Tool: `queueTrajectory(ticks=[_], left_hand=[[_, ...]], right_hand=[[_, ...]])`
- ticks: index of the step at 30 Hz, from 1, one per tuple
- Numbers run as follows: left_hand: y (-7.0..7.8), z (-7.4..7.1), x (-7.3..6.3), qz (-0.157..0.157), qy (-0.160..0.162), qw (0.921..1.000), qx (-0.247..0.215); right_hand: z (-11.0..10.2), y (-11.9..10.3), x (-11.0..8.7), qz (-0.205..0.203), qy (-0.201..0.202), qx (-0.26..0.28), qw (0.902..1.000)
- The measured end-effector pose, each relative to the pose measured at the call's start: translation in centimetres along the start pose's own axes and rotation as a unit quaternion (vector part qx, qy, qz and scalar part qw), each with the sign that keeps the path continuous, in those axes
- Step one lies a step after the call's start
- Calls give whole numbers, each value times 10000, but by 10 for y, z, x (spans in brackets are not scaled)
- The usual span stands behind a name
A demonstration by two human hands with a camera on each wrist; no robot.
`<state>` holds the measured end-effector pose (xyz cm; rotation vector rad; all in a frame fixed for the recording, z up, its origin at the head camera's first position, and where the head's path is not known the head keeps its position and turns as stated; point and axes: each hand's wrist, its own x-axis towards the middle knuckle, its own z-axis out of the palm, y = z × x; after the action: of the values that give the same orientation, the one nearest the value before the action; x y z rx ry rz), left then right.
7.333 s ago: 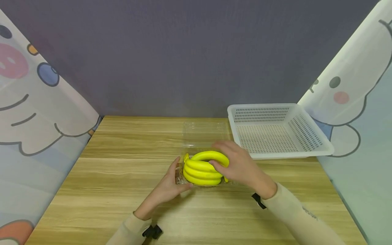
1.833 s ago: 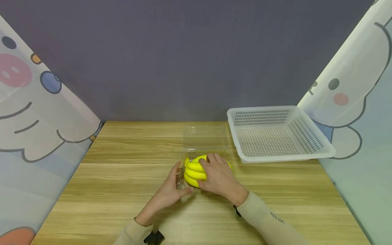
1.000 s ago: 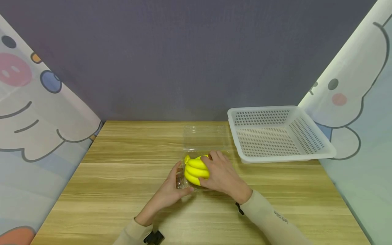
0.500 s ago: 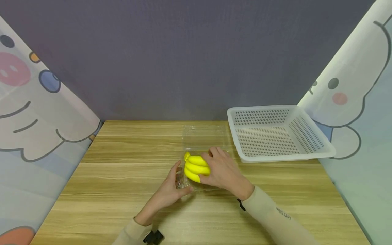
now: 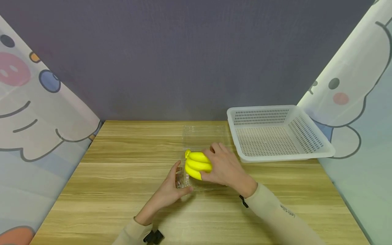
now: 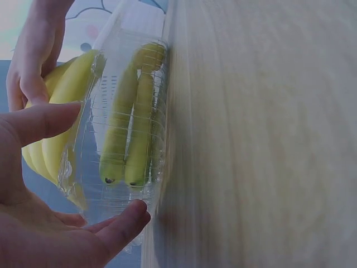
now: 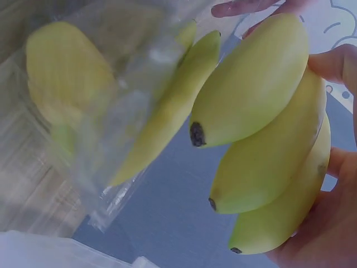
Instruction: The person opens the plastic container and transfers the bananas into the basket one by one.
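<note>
My right hand [image 5: 225, 165] grips a bunch of yellow bananas [image 5: 197, 165] over a clear plastic clamshell box, fingers across the top and thumb on the near side. Three plump bananas with dark tips stand out from the palm in the right wrist view. My left hand [image 5: 166, 190] holds the box's left end between thumb and fingers. The box's lid [image 5: 205, 136] lies folded back behind it. Through the box wall in the left wrist view show more bananas [image 6: 120, 123]; the head view hides these behind the bunch and right hand.
A white slotted plastic basket [image 5: 286, 159] stands at the back right, close to the box's lid. Wood-grain table [image 5: 122, 177] runs up to a dark grey wall [image 5: 171, 68]. Cartoon-printed panels [image 5: 346, 112] flank both sides.
My right hand took hold of the bunch and has raised it gradually from the box, slightly away from me and to the right. My left hand has stayed at the box's left end.
</note>
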<state>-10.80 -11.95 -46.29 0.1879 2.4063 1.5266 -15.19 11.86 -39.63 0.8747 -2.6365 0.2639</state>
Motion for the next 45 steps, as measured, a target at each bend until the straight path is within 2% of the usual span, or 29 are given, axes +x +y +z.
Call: queueTrajectory(ticks=[16, 32, 38, 45], left_hand=[[0, 0, 1, 35, 10, 10000, -30], [0, -1, 0, 97, -14, 10000, -17], [0, -1, 1, 45, 6, 10000, 75], [-1, -1, 3, 56, 6, 10000, 47]], right_hand=[[-16, 6, 3, -43, 68, 150, 9999], [-31, 11, 9, -384, 182, -24, 9991], [-39, 12, 14, -476, 74, -249, 9985], [-47, 14, 18, -455, -112, -233, 9986]])
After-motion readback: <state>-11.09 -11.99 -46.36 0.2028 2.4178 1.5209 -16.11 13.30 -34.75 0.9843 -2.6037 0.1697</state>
